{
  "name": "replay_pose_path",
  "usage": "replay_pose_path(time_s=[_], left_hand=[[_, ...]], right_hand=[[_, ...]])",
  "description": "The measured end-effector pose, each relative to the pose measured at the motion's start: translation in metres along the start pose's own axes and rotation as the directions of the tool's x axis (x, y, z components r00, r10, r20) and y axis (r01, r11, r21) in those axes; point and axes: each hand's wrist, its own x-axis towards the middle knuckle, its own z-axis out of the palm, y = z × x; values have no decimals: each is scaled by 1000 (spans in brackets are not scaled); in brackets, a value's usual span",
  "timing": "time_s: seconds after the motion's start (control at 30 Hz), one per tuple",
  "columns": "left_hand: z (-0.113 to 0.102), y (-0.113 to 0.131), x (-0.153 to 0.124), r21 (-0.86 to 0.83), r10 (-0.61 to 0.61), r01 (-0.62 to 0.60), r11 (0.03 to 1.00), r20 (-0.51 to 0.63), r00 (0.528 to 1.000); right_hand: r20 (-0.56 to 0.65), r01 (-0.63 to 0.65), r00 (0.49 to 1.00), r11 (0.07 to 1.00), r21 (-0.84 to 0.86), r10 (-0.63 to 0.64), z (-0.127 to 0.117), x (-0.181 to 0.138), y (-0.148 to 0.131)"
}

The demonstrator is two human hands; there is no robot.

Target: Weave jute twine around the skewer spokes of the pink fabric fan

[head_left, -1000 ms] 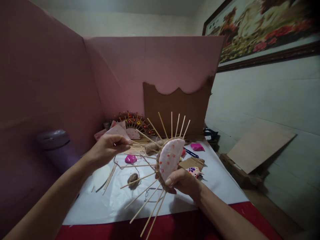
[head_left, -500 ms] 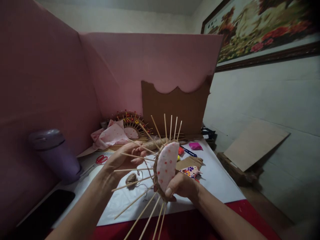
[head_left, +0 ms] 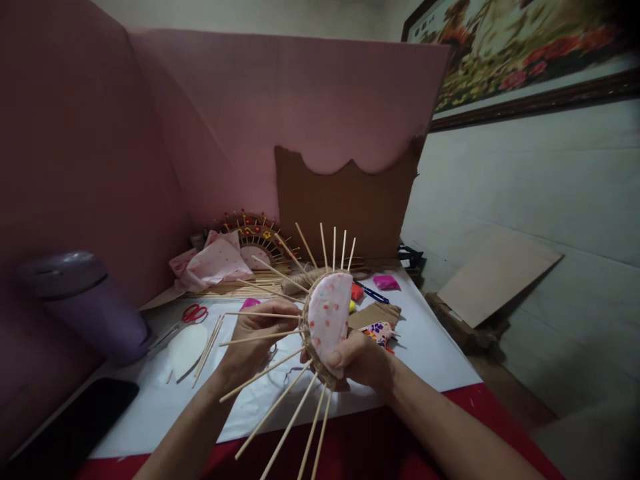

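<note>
A half-round piece (head_left: 327, 313) covered in pink dotted cloth is held up over the table, with several thin wooden sticks fanning out from its twine-wrapped curved edge. My right hand (head_left: 363, 360) grips its lower right end, thumb on the cloth face. Behind the sticks on the left, my left hand (head_left: 257, 333) has its fingers pinched together close to the curved edge. It holds twine, most of which is hidden by the fingers and sticks.
Red-handled scissors (head_left: 194, 313), a white cut-out (head_left: 187, 348), loose sticks (head_left: 209, 350) and a purple tumbler (head_left: 90, 307) are on the left. A finished-looking beaded fan (head_left: 257, 230) stands behind pink cloth (head_left: 215, 260). To the right lie a blue cutter (head_left: 375, 295) and a pink packet (head_left: 387, 283).
My left hand has moved down and in toward the curved edge, its fingers closing together. The right hand keeps its grip on the piece. The camera view has shifted slightly.
</note>
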Motion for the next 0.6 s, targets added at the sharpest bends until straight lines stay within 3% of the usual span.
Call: replay_pose_path(time_s=[0.2,0.6], left_hand=[[1,-3,-5,-17,-113,112,994,-57,992],[-2,-8,-5,-72,-97,95,993,-26,995]], right_hand=[[18,-76,997,997,-15,76,4,-1,1],[-5,-85,996,995,-49,85,3,-1,3]])
